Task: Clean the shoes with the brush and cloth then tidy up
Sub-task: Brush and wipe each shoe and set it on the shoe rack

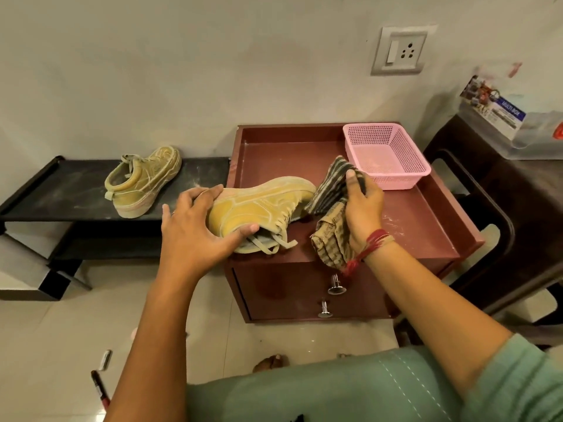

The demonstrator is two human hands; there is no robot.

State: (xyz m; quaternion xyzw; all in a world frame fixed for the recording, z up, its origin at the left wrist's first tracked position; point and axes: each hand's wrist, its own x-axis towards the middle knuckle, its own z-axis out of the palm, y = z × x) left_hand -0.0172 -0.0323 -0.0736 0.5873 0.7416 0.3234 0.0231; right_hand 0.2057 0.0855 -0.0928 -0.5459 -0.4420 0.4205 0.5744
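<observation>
Shoe: I see the tan suede lace-up shoe [262, 202] lying on its side on the maroon wooden counter [426, 214].
Left hand [195, 226]: curled round the shoe's heel end.
Right hand [364, 205]: grips the striped brown cloth [330, 190], which touches the toe.
Second shoe [143, 181]: matching tan, on the black low rack [61, 193].
Basket [387, 153]: pink plastic mesh, at the counter's back right.

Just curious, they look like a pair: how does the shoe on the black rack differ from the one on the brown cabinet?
The rack shoe stands upright on its sole; the cabinet shoe lies on its side. The rack shoe is untouched; the left hand grips the cabinet shoe, the right hand holding a striped cloth by its toe. Both are tan lace-ups.
</observation>
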